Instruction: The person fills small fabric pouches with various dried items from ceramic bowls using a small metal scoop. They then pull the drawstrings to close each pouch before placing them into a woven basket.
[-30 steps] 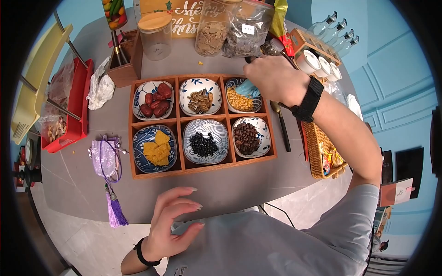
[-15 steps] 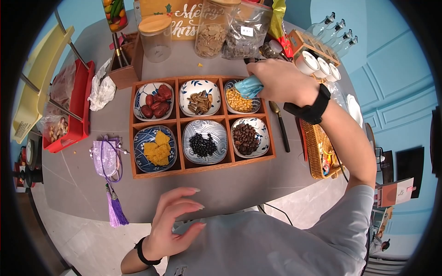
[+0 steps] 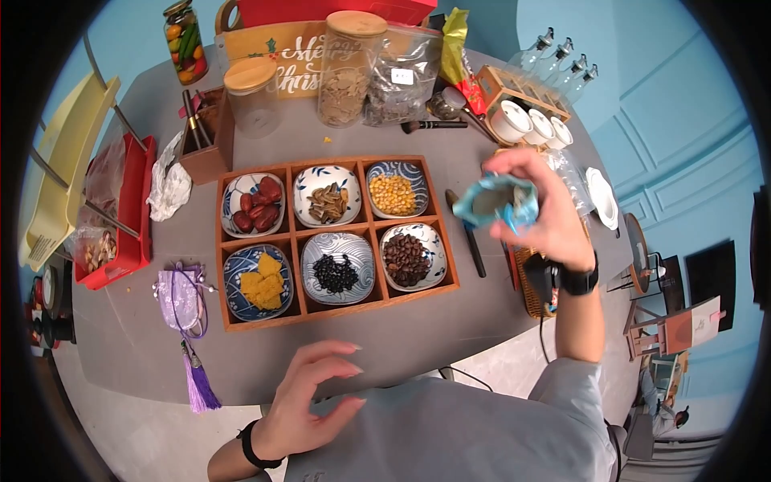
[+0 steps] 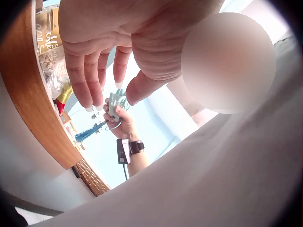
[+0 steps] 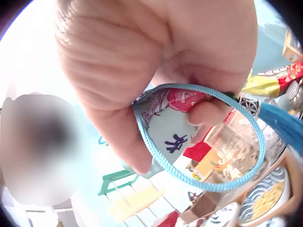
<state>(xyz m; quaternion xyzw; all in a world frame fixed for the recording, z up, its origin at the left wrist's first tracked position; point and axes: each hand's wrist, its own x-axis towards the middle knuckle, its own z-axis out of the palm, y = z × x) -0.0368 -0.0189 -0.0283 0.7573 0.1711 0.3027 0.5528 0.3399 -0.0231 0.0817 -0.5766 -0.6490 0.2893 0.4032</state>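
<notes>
My right hand (image 3: 562, 225) grips a light-blue drawstring pouch (image 3: 491, 205), raised right of the wooden tray (image 3: 353, 305). In the head view its gathered mouth gapes toward me. Dark lettering marks its side in the right wrist view, where a blue cord (image 5: 146, 137) loops below the hand and a blue tassel (image 5: 281, 116) hangs off. My left hand (image 3: 309, 402), fingers loosely bent and holding nothing, hovers before the tray's front edge. Nearest the pouch in the tray are bowls of corn kernels (image 3: 392, 195) and coffee beans (image 3: 406, 259).
Other tray bowls hold red dates (image 3: 259, 210), striped seeds (image 3: 328, 202), yellow crisps (image 3: 262, 285) and black beans (image 3: 336, 273). A purple pouch (image 3: 178, 293) lies left. Right of the tray are a spoon (image 3: 475, 253) and wicker basket (image 3: 530, 293). Jars and a brush (image 3: 438, 125) lie behind.
My right hand has drawn the blue pouch away from the corn bowl, rightward and nearer my body, its mouth turned into view. The left hand has barely moved; the head view has shifted.
</notes>
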